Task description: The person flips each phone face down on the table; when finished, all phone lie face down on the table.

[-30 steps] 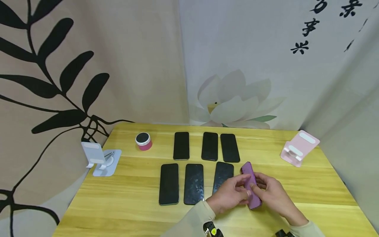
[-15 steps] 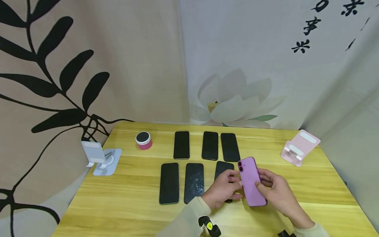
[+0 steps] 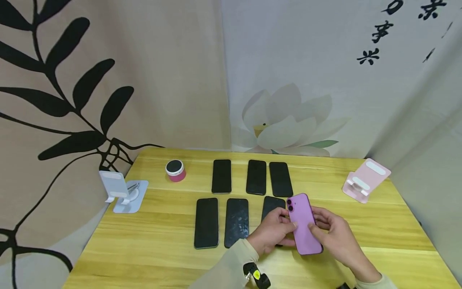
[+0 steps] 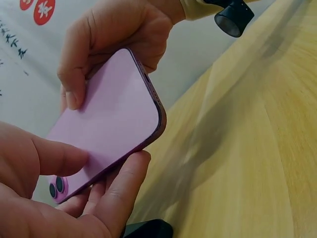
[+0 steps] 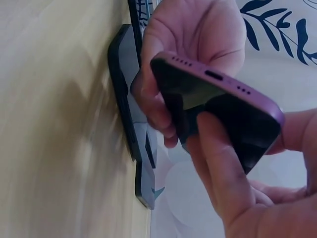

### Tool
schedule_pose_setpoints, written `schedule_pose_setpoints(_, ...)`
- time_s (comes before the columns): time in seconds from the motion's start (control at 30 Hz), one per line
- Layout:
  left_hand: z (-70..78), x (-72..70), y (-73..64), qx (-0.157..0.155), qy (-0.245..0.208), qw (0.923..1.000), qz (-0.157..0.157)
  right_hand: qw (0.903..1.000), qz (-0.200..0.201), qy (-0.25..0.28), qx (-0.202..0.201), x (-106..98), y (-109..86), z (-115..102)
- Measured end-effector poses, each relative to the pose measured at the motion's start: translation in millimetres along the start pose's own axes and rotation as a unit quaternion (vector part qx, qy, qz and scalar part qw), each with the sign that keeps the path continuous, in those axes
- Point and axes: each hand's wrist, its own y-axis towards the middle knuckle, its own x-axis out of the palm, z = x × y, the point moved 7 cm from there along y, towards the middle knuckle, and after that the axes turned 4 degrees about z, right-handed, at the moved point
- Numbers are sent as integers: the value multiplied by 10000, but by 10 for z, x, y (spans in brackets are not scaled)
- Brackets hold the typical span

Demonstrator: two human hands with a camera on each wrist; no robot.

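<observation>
A pink-purple smartphone [image 3: 306, 226] is held up off the table between both hands, its back with two camera lenses toward the head camera. My left hand [image 3: 273, 229] grips its left edge, thumb on the back and fingers beneath, as the left wrist view shows. On the opposite edge my right hand [image 3: 333, 237] holds it, thumb on the back and fingertips against the dark screen [image 5: 233, 121] underneath. The charging port edge faces the right wrist camera. Partly hidden behind the left hand lies a black phone [image 3: 272, 204].
More dark phones lie in two rows, among them a front-left phone [image 3: 206, 223] and a smudged phone [image 3: 236, 220]. A white stand [image 3: 124, 192] is at the left, a pink stand [image 3: 366, 180] at the right. A small pink jar-shaped object [image 3: 175, 170] sits near the back of the wooden table [image 3: 151, 249].
The purple phone has turned from edge-on to show its back to the head camera. Since half a second ago it has shifted slightly left, and my left thumb now lies on its back.
</observation>
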Motion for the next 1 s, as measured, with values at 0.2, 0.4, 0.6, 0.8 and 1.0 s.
schedule_pose_setpoints(0.2, 35, -33, 17, 50, 346, 9991, 244, 9998, 87, -42, 165, -38, 32, 70)
schedule_pose_setpoints(0.4, 97, -40, 2, 218, 812, 9959, 321, 9982, 2, 97, 589, -41, 61, 261)
schedule_pose_setpoints(0.6, 149, -6, -43, 460, 1485, 9876, 223, 9969, -98, -2, 780, -8, 96, 436)
schedule_pose_setpoints(0.8, 201, 3, -71, 664, 1987, 9775, 242, 9958, -177, -13, 895, 21, 148, 558)
schedule_pose_setpoints(1.0, 245, -4, -65, 716, 2446, 9667, 215, 9944, -255, -290, 987, 42, 198, 634)
